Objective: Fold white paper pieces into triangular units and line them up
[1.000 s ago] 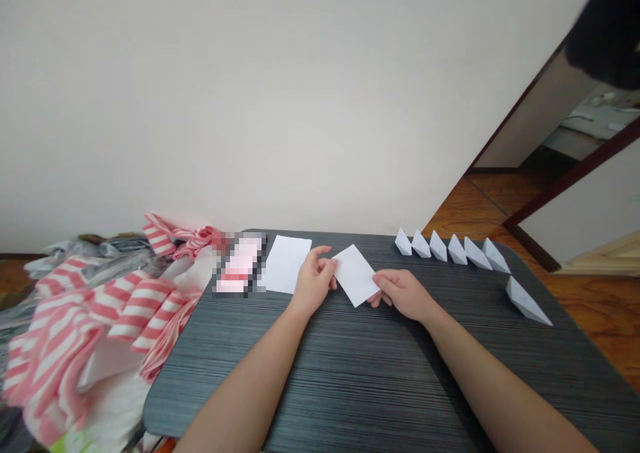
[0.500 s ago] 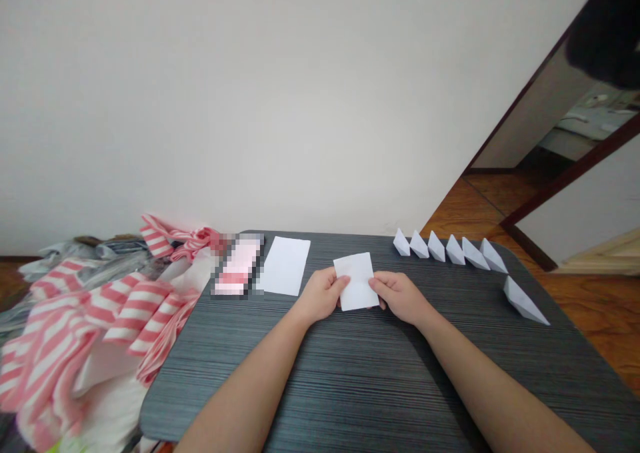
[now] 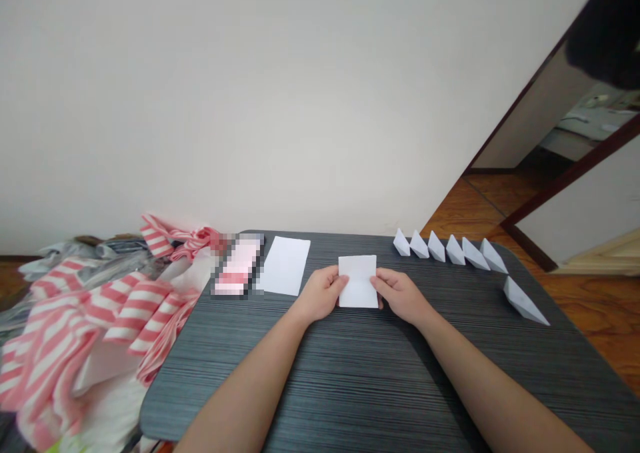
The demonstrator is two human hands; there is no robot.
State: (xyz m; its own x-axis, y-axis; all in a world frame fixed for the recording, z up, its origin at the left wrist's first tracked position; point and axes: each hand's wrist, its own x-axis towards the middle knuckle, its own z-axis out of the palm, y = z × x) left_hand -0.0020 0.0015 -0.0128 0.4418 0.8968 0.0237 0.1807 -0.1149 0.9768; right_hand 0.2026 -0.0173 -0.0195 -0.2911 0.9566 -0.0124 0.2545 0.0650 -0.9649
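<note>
A small white paper sheet (image 3: 358,281) is held upright over the dark striped table (image 3: 360,379), with a faint crease across its middle. My left hand (image 3: 323,294) pinches its left edge. My right hand (image 3: 400,295) pinches its right edge. Both hands rest low, near the tabletop.
A stack of white paper (image 3: 285,265) lies to the left, beside a blurred pink object (image 3: 239,264). Several folded white paper boats (image 3: 453,248) line the table's far right, one more (image 3: 524,301) nearer. Pink-striped cloth (image 3: 90,319) is heaped off the left edge. Wall behind, doorway right.
The sheet was tilted and held at its corners a second ago. Both hands have turned it square, brought it closer together and now grip its sides.
</note>
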